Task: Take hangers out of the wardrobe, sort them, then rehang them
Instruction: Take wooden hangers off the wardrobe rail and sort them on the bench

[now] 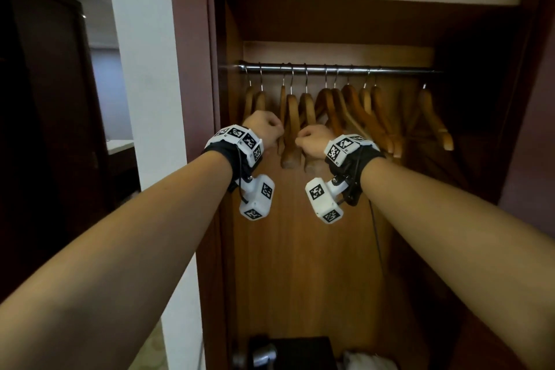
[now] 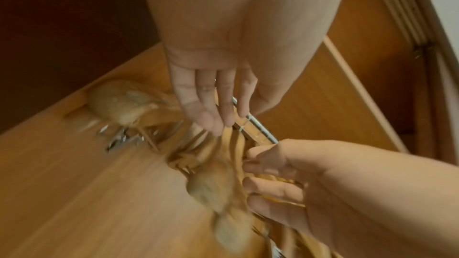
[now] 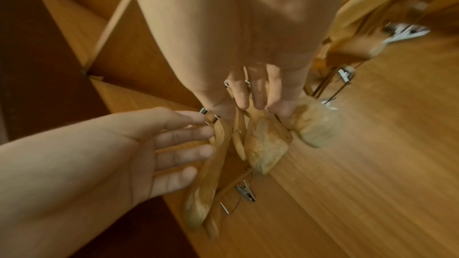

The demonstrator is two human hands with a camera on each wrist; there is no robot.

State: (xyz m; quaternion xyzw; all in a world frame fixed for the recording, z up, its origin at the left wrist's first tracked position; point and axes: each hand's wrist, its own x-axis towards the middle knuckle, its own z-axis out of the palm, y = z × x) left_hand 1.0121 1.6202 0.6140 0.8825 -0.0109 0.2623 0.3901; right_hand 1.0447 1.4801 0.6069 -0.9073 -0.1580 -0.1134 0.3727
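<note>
both forearms reach in; left hand (image 1: 264, 129) and right hand (image 1: 313, 137), fingers loosely extended, touch wooden hangers (image 1: 292, 126) on the rail (image 1: 339, 68). stiff, light; best lifted by the hook neck.

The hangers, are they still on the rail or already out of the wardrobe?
Still on. The wooden hangers hang by their hooks from the metal rail, with none lifted off.

Both arms outstretched, left hand (image 1: 265, 127) and right hand (image 1: 312, 137) side by side
</note>
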